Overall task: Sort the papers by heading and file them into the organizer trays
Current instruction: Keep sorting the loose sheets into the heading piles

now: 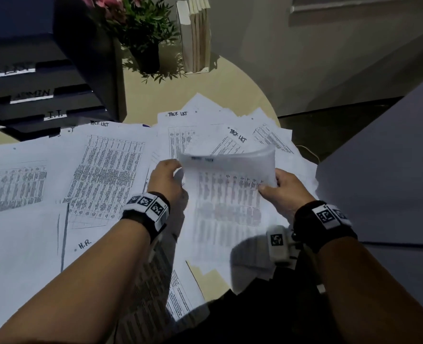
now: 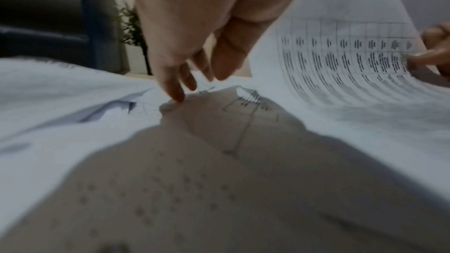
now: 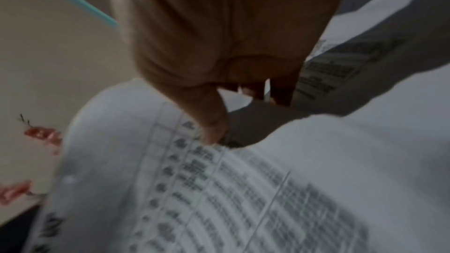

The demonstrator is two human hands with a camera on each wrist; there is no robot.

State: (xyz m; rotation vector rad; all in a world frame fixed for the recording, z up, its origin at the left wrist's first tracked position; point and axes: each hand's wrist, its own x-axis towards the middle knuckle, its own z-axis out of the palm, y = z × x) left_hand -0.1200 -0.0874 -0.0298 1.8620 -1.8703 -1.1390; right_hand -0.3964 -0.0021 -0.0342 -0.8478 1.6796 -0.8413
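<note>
My right hand [image 1: 281, 188] pinches the right edge of a printed sheet [image 1: 226, 194], thumb on top and fingers underneath, and its far end curls up and back toward me. My left hand [image 1: 167, 178] sits at the sheet's left edge with its fingers hanging loosely toward the papers below; from the left wrist view it seems only to touch, not grip, though I cannot be sure. The sheet's heading is too blurred to read. I judge I am mid-sort, lifting one page to check its heading. Beyond the sheet lies a fan of pages headed "TACK LIST" [image 1: 237, 136]; left of it lie ADMIN and H.R. pages [image 1: 84, 244]. The black organizer [image 1: 56, 105] stands beyond and left of the sheet, its tray labels partly legible. Next I need to read the heading, then match its pile.
</note>
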